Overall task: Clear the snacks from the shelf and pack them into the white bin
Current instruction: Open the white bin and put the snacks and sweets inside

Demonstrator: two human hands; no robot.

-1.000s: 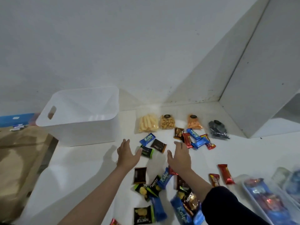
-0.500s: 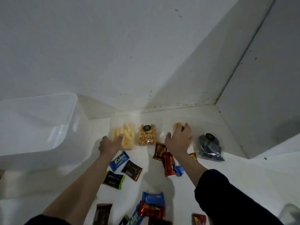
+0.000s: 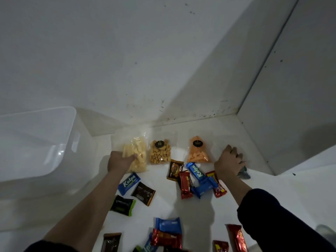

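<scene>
Both hands are at the back row of the shelf (image 3: 272, 197). The left hand (image 3: 119, 161), left of centre in the frame, has its fingers curled onto the lower edge of the pale yellow snack bag (image 3: 136, 153), and that looks like a grip. The right hand (image 3: 228, 163), right of centre, is curled down over the dark bag (image 3: 243, 173); most of that bag is hidden beneath it, so only a corner peeks out at the lower right of the hand. Neither bag is off the surface yet.

Between the two hands, the golden nut bag (image 3: 160, 154) and the orange snack bag (image 3: 198, 151) sit untouched against the back wall.

The white bin (image 3: 36, 142) stands at the left edge of the frame, mouth tipped toward the viewer, and what shows of its inside has nothing in it.

So this is early going. Nearly everything is left to do: a blue Kalpa wafer (image 3: 129, 183), dark sachets, red bars (image 3: 185, 184) and more blue packs are scattered across the lower middle of the frame, with further wrappers running off the bottom edge. On this evidence, these two bags would be the first ones in.
</scene>
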